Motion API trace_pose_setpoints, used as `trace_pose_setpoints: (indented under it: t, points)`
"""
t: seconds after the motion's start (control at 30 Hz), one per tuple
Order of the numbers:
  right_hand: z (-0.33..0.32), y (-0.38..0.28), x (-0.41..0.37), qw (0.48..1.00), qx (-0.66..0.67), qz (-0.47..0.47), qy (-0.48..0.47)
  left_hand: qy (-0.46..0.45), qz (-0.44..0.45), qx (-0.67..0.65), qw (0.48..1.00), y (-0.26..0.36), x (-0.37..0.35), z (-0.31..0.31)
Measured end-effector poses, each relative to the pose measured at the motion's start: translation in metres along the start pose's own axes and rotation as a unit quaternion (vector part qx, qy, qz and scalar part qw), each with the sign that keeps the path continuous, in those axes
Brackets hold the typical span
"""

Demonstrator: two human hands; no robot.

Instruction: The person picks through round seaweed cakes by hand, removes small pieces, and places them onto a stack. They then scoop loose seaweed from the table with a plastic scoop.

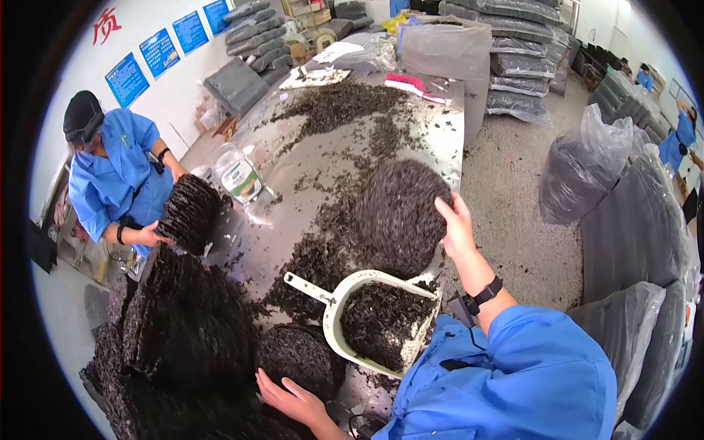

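My right hand [459,226] grips the edge of a round, dark dried seaweed cake [402,216], thumb on its near face. The cake stands tilted over the metal table and is blurred by motion. Low in the view, my left hand [293,402] has its fingers stretched out, right beside a second round cake [302,359]. Between my hands lies a cream dustpan [334,323] filled with dark flakes [381,315]. A large heap of stacked dark cakes [183,330] rises to the left of my left hand.
Loose dark crumbs [337,106] cover parts of the metal table [293,165]. A clear plastic jar [240,176] and a pink brush [411,83] lie on it. Across at left, a co-worker [121,169] holds a stack of cakes [191,213]. Filled plastic bags [631,220] stand at right.
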State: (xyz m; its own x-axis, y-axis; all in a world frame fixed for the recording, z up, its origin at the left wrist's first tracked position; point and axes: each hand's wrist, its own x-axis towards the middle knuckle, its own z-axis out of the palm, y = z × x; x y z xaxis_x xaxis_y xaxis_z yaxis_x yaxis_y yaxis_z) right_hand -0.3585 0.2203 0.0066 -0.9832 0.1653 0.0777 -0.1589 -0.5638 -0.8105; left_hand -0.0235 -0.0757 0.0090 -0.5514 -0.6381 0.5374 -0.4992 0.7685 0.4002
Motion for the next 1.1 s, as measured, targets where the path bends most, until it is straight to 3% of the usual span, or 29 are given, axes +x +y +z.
trace_pose_setpoints:
  t: [0.13,0.2,0.4,0.53,0.6,0.63,0.67,0.7,0.73,0.77,0.8,0.83,0.9,0.93,0.97,1.03,1.1]
  points:
    - [0.019,-0.018,-0.018,0.999,0.036,0.022,-0.021,0.025,0.005,-0.071,0.997,0.017,0.006,-0.015]
    - [0.034,-0.022,-0.030,0.999,-0.015,0.033,0.039,0.029,0.003,-0.102,0.994,0.025,0.007,-0.022]
    - [0.061,-0.025,-0.060,0.984,0.074,0.134,-0.093,0.038,0.005,-0.258,0.965,0.048,0.010,-0.024]
    - [0.073,-0.020,-0.087,0.986,0.066,0.117,-0.101,-0.072,-0.077,-0.481,0.870,0.066,0.011,-0.026]
    - [0.095,-0.027,-0.111,0.989,0.048,0.085,-0.109,-0.159,-0.127,-0.587,0.784,0.075,0.013,-0.024]
    - [0.098,-0.027,-0.121,0.977,0.048,0.050,-0.201,-0.174,-0.178,-0.650,0.718,0.088,0.017,-0.029]
    - [0.101,-0.026,-0.134,0.967,-0.041,-0.012,-0.250,-0.183,-0.227,-0.708,0.644,0.108,0.025,-0.037]
    - [0.102,-0.026,-0.142,0.917,-0.107,-0.122,-0.365,-0.160,-0.223,-0.764,0.584,0.120,0.028,-0.040]
    - [0.106,-0.028,-0.151,0.837,-0.163,-0.235,-0.467,-0.150,-0.234,-0.788,0.549,0.120,0.022,-0.037]
    - [0.117,-0.037,-0.161,0.749,-0.236,-0.290,-0.547,-0.140,-0.245,-0.810,0.514,0.119,0.017,-0.034]
    - [0.128,-0.046,-0.168,0.644,-0.301,-0.346,-0.612,-0.145,-0.274,-0.805,0.506,0.108,0.010,-0.026]
    - [0.135,-0.048,-0.174,0.596,-0.325,-0.380,-0.628,-0.182,-0.339,-0.764,0.517,0.101,0.013,-0.026]
    - [0.145,-0.066,-0.154,0.526,-0.368,-0.422,-0.640,-0.144,-0.380,-0.771,0.491,0.094,0.017,-0.028]
    - [0.149,-0.081,-0.133,0.540,-0.414,-0.413,-0.606,-0.126,-0.403,-0.775,0.470,0.091,0.017,-0.029]
    - [0.150,-0.095,-0.113,0.585,-0.420,-0.446,-0.532,-0.124,-0.398,-0.773,0.479,0.082,0.011,-0.027]
    - [0.148,-0.128,-0.074,0.649,-0.359,-0.569,-0.355,-0.113,-0.403,-0.774,0.475,0.074,0.008,-0.032]
    - [0.138,-0.173,-0.013,0.603,-0.325,-0.655,-0.318,-0.105,-0.399,-0.779,0.473,0.068,0.005,-0.033]
